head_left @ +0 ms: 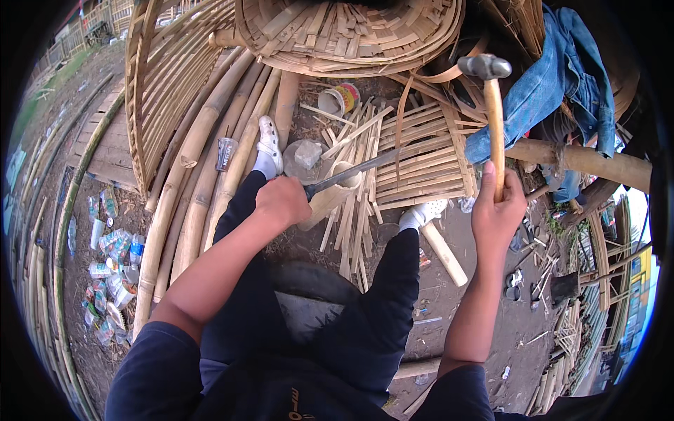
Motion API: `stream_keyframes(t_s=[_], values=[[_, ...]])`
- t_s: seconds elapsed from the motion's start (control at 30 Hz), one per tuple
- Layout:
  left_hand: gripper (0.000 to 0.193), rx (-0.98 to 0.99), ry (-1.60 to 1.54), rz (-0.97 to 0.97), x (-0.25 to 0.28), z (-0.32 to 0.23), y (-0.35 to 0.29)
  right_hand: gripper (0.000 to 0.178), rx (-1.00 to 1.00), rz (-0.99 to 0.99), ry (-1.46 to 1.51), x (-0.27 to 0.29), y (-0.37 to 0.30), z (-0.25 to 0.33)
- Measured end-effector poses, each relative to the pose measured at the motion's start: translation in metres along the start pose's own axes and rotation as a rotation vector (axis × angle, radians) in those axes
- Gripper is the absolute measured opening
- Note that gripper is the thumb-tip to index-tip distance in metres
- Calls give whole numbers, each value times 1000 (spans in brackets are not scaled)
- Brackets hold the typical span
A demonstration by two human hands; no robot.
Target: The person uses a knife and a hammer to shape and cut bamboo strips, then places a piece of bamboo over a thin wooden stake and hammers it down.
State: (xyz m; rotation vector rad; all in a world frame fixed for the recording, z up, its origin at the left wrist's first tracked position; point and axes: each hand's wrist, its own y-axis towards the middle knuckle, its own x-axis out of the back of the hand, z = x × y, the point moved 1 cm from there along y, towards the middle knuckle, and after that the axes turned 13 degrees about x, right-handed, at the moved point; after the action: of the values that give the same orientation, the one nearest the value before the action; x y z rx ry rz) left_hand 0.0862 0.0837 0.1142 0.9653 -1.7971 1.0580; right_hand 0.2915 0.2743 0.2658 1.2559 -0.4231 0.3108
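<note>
Blade (365,167) rightward from gripping left hand (282,201), over bamboo tube (325,208); right hand (497,209) pinching upright hammer (494,116).

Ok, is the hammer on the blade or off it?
Off: the hammer is in the right hand, and its metal end is clearly apart from the blade.

Left hand (283,203) in a tight fist, back of hand facing up, my left forearm (228,259) angled in diagonally across my lap. Right hand (498,207) held out on my right side, thumb pointing up, fingers curled in a grip, my right forearm (472,309) reaching almost straight ahead.
</note>
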Motion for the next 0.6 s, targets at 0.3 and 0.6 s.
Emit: stream_keyframes(t_s=[0.3,0.6], values=[[29,-79,54,36,7,-10,-14,24,-52,638,-86,-102,-153,-81],[36,-25,81,104,4,-14,-16,27,-72,271,31,-50,-69,-37]])
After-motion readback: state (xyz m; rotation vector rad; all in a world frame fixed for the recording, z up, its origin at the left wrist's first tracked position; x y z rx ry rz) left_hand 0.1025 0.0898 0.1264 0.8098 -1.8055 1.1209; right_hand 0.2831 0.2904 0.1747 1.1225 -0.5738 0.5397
